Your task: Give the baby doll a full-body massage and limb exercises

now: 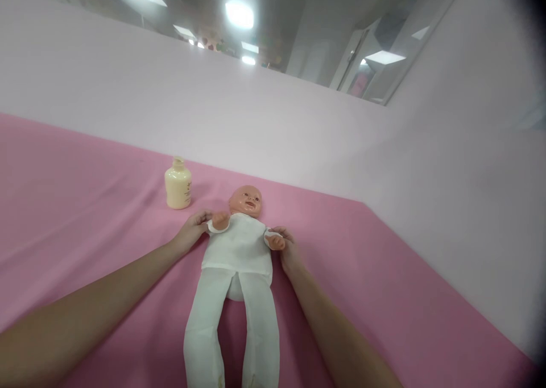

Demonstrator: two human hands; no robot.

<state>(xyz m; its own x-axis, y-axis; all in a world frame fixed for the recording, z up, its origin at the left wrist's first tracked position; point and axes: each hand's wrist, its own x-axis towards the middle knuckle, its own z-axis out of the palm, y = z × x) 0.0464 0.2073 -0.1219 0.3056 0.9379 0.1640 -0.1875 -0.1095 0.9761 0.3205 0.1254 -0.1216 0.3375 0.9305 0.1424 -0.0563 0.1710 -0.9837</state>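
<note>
A baby doll (236, 243) in a white top and white trousers lies on its back, head toward the wall. My left hand (194, 230) is closed at the cuff of the doll's sleeve on the left, its fingertips on the white cloth beside the doll's small hand. On the opposite side, my right hand (289, 250) pinches the other sleeve, its fingertips partly hidden behind the doll's cuff. The doll's arms are bent up, both small hands poking out of the sleeves. Its feet are out of frame at the bottom.
A cream-coloured pump bottle (178, 186) stands upright to the left of the doll's head. Pink cloth (341, 263) covers the surface, with folds at the left. A white wall (264, 126) rises behind and to the right, with a mirror or window (290, 24) above.
</note>
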